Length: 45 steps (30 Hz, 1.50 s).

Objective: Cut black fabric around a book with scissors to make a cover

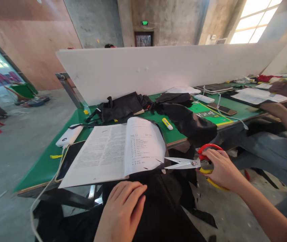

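Note:
In my right hand (pixel 221 168) is a pair of scissors (pixel 183 163) with one red and one yellow handle. Its silver blades are spread apart and point left, tips at the right edge of an open booklet (pixel 103 151). The booklet's right-hand page curls upward, and black material shows beneath it. My left hand (pixel 124 208) rests just below the booklet, back upward, over black fabric (pixel 163 205). Its fingers are loosely bent, thumb apart from them, and nothing shows in its grip. Small black scraps lie on the page near the blade tips.
A power bank (pixel 70 135) with a cable and a dark tablet-like device (pixel 70 158) lie left on the green table (pixel 37 164). Behind the booklet are black pieces (pixel 123 106) and a yellow-white stick (pixel 167 123). A white partition (pixel 158 69) stands behind; another person's arms (pixel 282 104) are at right.

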Tool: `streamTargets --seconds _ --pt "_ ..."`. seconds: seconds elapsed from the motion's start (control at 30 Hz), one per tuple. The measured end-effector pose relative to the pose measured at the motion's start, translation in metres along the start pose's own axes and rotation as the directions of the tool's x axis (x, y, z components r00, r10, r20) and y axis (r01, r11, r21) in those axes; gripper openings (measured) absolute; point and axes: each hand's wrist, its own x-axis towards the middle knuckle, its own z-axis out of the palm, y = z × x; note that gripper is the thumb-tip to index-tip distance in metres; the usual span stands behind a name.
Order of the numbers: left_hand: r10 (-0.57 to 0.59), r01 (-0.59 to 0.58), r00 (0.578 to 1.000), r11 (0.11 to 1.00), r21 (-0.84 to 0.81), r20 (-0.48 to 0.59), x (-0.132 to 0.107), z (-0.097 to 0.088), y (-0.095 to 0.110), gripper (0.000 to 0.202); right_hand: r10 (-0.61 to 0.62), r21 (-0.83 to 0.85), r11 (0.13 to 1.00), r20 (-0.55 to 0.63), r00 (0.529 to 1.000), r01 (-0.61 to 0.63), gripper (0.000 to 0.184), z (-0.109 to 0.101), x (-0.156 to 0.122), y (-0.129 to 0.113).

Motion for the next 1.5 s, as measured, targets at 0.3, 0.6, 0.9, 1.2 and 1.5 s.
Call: streamTargets --seconds 0.3,0.6,0.9,1.2,1.5 --pt "-0.136 0.122 0.989 0.97 -0.211 -0.052 0.023 0.019 0.004 0.015 -0.134 0.202 0.975 0.205 0.969 0.092 0.046 0.002 0.04 0.003" --pt "-0.484 0.727 0.621 0.06 -0.684 0.617 -0.016 0.051 0.002 0.028 -0.193 0.351 0.932 0.279 0.941 0.087 0.05 0.01 0.066 0.002" --pt "-0.24 0.337 0.66 -0.752 -0.566 0.712 0.004 0.076 0.001 0.037 -0.231 0.417 0.905 0.309 0.922 0.087 0.05 0.012 0.068 -0.008" --pt "-0.256 0.274 0.672 -0.785 -0.555 0.694 0.008 0.082 0.001 0.038 -0.248 0.432 0.899 0.371 0.895 0.07 0.048 0.012 0.072 -0.006" --pt "-0.268 0.282 0.679 -0.764 -0.58 0.684 0.014 0.079 0.001 0.037 -0.282 0.434 0.896 0.383 0.879 0.098 0.046 0.011 0.074 -0.008"
